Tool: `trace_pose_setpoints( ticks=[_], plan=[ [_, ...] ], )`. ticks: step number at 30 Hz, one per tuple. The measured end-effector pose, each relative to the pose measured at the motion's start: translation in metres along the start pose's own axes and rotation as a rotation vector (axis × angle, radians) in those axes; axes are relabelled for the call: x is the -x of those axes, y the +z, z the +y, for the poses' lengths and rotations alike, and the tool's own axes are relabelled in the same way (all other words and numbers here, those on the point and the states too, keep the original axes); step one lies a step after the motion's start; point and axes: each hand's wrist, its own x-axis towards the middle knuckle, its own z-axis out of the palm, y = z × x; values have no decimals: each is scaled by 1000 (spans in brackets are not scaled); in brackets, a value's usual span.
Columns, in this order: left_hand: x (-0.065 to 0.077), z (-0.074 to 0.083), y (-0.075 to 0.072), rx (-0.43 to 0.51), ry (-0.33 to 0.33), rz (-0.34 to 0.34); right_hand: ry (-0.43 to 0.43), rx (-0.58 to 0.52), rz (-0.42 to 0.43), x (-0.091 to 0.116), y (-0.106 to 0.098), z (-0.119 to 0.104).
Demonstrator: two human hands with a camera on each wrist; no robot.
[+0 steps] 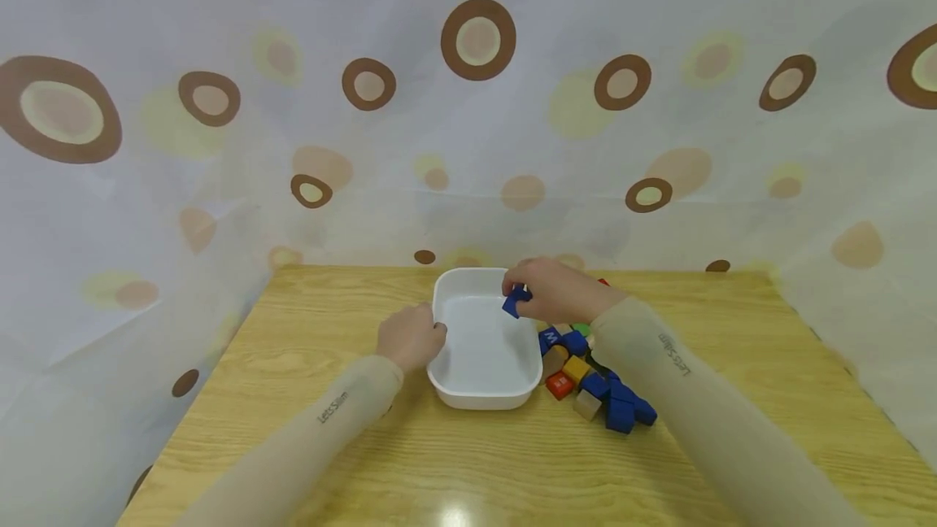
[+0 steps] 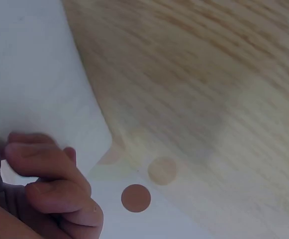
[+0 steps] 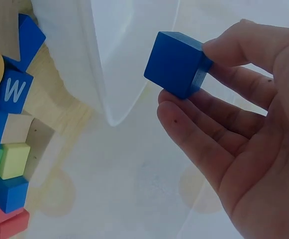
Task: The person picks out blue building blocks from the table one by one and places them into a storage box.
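A white rectangular tub (image 1: 483, 400) stands in the middle of the wooden table, its inside bare. At its left rim my left hand (image 1: 411, 337) grips the edge, the fingers curled over the wall; the left wrist view shows that hand (image 2: 54, 184) bent against the white tub (image 2: 30, 69). My right hand (image 1: 560, 291) is over the tub's far right rim and pinches a blue cube (image 1: 516, 302). In the right wrist view, thumb and fingers of the right hand (image 3: 239, 109) hold the plain blue cube (image 3: 176, 64) by its sides.
A pile of coloured wooden blocks (image 1: 577, 369) lies right of the tub, partly under my right forearm; a blue block with a white W (image 1: 551, 337) is among them. The wooden table (image 1: 307, 307) is bounded at the back and sides by a hanging spotted sheet (image 1: 476, 145).
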Motion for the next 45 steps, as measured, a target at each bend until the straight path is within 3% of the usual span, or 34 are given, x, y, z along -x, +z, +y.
trace_pose_setpoints(
  ticks=[14, 27, 45],
  plan=[
    [0, 10, 1, 21, -58, -33, 24, -20, -44, -40, 21, 1],
    [-3, 10, 1, 28, -38, -30, 53, -23, -81, -60, 34, -1],
    [-4, 8, 5, -32, -19, -23, -3, 64, -130, -87, 47, -13]
  ],
)
